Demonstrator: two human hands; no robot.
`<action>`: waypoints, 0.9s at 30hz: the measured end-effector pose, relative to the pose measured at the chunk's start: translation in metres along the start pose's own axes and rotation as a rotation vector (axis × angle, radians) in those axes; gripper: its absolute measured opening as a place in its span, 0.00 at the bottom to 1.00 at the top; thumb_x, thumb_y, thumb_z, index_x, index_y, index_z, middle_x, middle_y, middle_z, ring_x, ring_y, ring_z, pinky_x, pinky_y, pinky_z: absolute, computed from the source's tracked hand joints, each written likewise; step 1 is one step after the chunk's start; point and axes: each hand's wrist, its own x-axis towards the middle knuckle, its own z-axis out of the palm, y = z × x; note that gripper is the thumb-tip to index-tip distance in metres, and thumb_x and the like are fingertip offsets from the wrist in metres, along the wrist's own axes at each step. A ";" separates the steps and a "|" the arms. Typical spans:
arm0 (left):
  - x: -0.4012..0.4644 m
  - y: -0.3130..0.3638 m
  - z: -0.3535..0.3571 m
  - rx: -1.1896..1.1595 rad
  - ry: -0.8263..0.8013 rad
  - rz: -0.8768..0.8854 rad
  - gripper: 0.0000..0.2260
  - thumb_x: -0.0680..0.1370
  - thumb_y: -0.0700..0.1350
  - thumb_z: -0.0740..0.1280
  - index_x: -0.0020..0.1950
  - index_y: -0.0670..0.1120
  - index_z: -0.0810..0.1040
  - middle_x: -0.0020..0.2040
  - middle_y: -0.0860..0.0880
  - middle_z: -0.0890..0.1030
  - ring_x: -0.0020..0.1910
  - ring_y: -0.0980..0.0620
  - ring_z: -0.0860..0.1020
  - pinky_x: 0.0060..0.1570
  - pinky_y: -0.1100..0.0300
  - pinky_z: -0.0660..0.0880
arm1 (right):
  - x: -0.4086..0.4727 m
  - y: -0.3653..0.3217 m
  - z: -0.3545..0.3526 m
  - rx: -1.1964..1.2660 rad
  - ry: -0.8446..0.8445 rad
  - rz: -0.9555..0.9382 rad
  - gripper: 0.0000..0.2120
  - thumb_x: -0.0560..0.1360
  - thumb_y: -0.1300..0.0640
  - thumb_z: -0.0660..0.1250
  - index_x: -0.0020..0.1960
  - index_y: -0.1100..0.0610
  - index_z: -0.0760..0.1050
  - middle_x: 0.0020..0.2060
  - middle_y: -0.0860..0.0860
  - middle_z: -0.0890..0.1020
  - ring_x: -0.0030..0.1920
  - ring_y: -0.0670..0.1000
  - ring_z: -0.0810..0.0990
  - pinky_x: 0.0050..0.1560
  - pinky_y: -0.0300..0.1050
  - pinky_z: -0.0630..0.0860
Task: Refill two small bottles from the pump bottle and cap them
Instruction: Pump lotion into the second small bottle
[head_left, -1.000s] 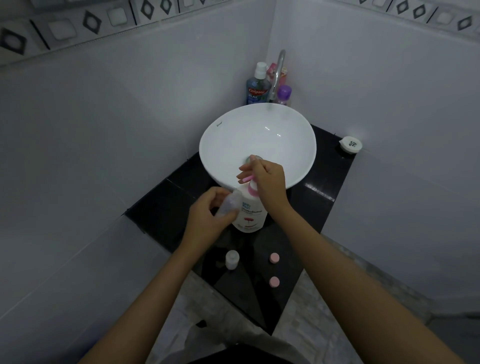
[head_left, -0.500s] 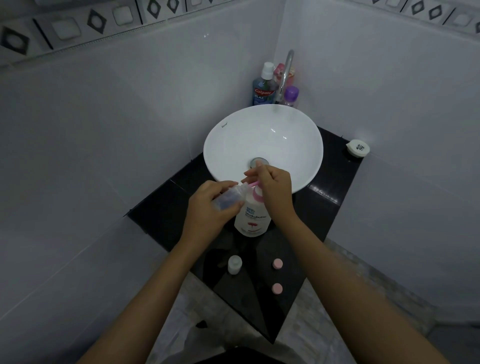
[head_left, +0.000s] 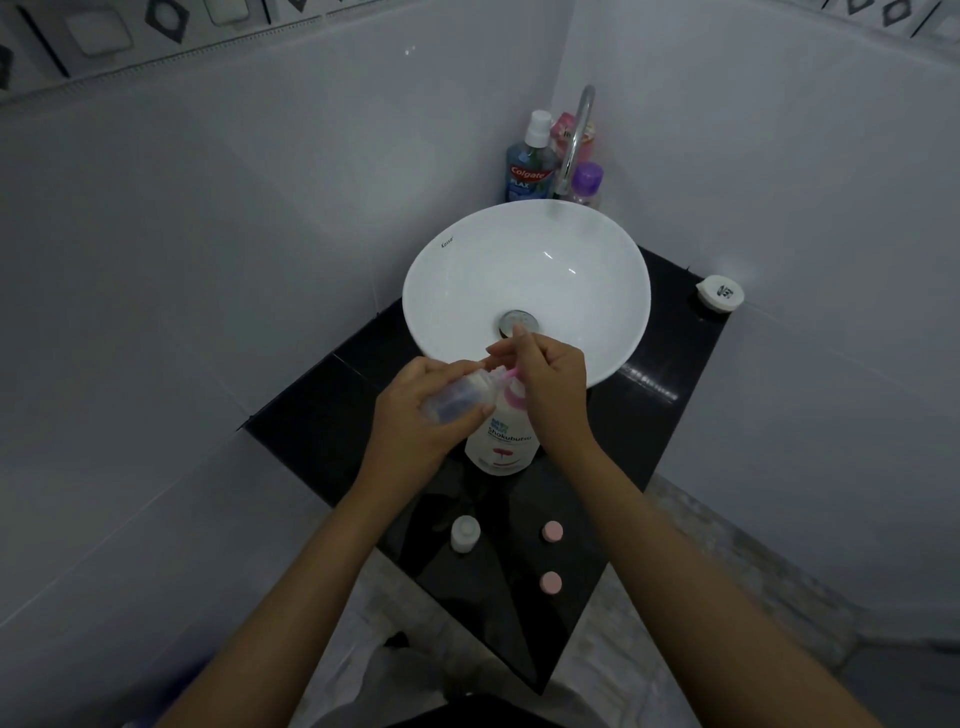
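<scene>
A white pump bottle (head_left: 501, 441) with a pink pump head stands on the black counter (head_left: 322, 410) in front of the basin. My right hand (head_left: 550, 384) rests on top of the pump head, fingers pressed over it. My left hand (head_left: 426, 415) holds a small clear bottle (head_left: 457, 397) tilted, its mouth against the pink spout. A second small bottle (head_left: 465, 533) stands upright and uncapped on the counter near the front. Two pink caps (head_left: 552, 531) (head_left: 550, 582) lie to its right.
A white basin (head_left: 524, 270) with a metal drain sits behind the pump bottle. A tap (head_left: 576, 140), a blue mouthwash bottle (head_left: 529, 166) and a purple-capped bottle (head_left: 587, 184) stand in the corner. A white round container (head_left: 721, 293) sits at the counter's right edge. White tiled walls close in both sides.
My left hand has raised the small clear bottle and tipped its mouth to the pump spout. My right hand has stayed on the pump head.
</scene>
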 end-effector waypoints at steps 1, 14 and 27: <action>0.000 0.000 0.000 -0.012 -0.004 -0.011 0.19 0.69 0.46 0.75 0.60 0.48 0.79 0.51 0.52 0.78 0.52 0.59 0.77 0.50 0.74 0.73 | 0.000 0.000 0.000 0.009 0.001 -0.001 0.17 0.80 0.58 0.59 0.42 0.66 0.82 0.34 0.57 0.84 0.36 0.48 0.82 0.39 0.35 0.77; -0.001 -0.001 0.003 -0.042 -0.049 -0.072 0.19 0.69 0.45 0.75 0.60 0.49 0.80 0.50 0.52 0.77 0.51 0.59 0.76 0.49 0.75 0.71 | 0.000 0.008 -0.002 -0.111 0.027 0.017 0.14 0.79 0.55 0.62 0.43 0.57 0.83 0.34 0.48 0.82 0.33 0.40 0.78 0.34 0.40 0.76; 0.003 -0.004 0.003 -0.105 -0.082 -0.119 0.19 0.69 0.45 0.75 0.59 0.50 0.80 0.51 0.55 0.78 0.53 0.58 0.77 0.47 0.76 0.72 | 0.000 0.013 0.000 -0.138 0.009 0.018 0.17 0.80 0.56 0.59 0.42 0.61 0.83 0.42 0.53 0.86 0.38 0.38 0.80 0.39 0.36 0.76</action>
